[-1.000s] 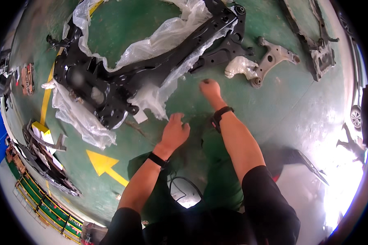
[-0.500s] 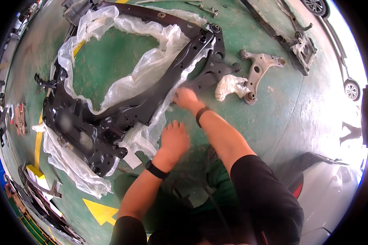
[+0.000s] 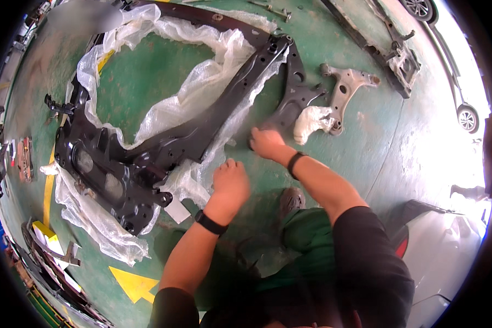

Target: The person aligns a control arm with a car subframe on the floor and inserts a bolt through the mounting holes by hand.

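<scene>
My right hand (image 3: 268,144) is closed around the near end of a black control arm (image 3: 296,97). The control arm's far end lies by the corner of a large black subframe (image 3: 188,136), partly wrapped in clear bubble wrap (image 3: 177,104). My left hand (image 3: 231,177) hovers beside the subframe's near side with its fingers curled; its palm is hidden, so I cannot see whether it holds anything. Right of the black part lies a grey, worn control arm (image 3: 344,94), and a crumpled white wrap or glove (image 3: 310,123) rests against it.
A rusty metal frame (image 3: 380,52) lies at the far right. A white card (image 3: 177,210) is near the subframe's lower corner. At lower right stands a silver car (image 3: 440,251). Yellow markings (image 3: 130,283) and tools (image 3: 24,159) are on the green floor at left.
My right hand has moved right, away from the subframe, swinging the black control arm's near end with it. My left hand has hardly shifted.
</scene>
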### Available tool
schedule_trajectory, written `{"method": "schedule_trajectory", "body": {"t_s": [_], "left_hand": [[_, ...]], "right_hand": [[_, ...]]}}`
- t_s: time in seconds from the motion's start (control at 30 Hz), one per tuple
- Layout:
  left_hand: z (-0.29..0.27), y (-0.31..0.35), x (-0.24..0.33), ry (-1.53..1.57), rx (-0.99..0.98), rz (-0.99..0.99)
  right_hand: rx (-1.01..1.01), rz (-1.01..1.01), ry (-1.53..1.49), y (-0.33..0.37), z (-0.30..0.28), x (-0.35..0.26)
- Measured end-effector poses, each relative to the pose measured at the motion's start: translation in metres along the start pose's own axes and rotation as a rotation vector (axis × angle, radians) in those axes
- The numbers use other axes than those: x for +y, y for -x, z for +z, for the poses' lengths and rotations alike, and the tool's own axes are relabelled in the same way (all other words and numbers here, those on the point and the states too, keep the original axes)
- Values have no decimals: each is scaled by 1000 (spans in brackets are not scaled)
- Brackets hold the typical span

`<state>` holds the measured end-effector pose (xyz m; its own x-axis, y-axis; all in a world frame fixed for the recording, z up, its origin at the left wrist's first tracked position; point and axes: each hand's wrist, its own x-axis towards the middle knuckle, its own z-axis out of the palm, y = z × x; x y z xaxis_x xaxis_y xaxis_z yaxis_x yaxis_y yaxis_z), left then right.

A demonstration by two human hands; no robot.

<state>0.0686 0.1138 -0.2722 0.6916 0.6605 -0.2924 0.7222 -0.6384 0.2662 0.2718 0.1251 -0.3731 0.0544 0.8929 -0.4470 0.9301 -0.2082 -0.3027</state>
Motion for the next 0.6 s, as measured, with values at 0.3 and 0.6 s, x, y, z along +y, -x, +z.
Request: {"method": "schedule_trajectory", "body": {"t_s": [0.3,0.6], "left_hand": [[-10,-33,10,-44,-240,11],[4,-64,29,9,-408,52]], "right_hand": [[86,90,-203,90,9,39],[21,145,-52,79,12,31]]}}
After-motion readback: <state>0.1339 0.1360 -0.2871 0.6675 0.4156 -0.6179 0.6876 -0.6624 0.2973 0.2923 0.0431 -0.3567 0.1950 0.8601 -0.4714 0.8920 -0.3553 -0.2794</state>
